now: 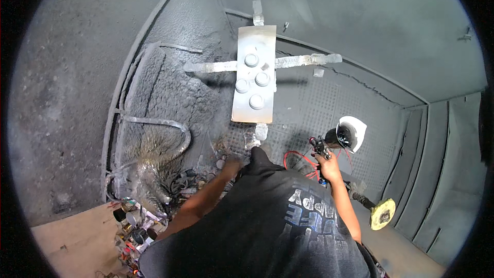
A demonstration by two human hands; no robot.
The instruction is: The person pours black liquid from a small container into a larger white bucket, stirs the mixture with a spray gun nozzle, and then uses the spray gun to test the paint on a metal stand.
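Note:
My right hand point(328, 166) is closed round a spray gun point(320, 148) with a dark metal body. Just past the gun is a dark round container point(340, 137) with a white collar; I cannot tell whether the two are joined. My left hand point(232, 167) hangs low beside my dark shirt, smeared by motion, its fingers unclear. Ahead, a pale board point(256, 41) lies across a crusted cross-shaped stand point(309, 61). Several round grey-white caps point(256, 102) rest on the board, apart from both hands.
A red hose point(293, 153) loops by my right hand. Left of me stand a crusted bent pipe point(175, 122) and a heap of cans and scraps point(135, 226). A round yellow-topped object point(383, 214) is at the right. Grey walls point(370, 0) enclose the perforated floor point(324, 100).

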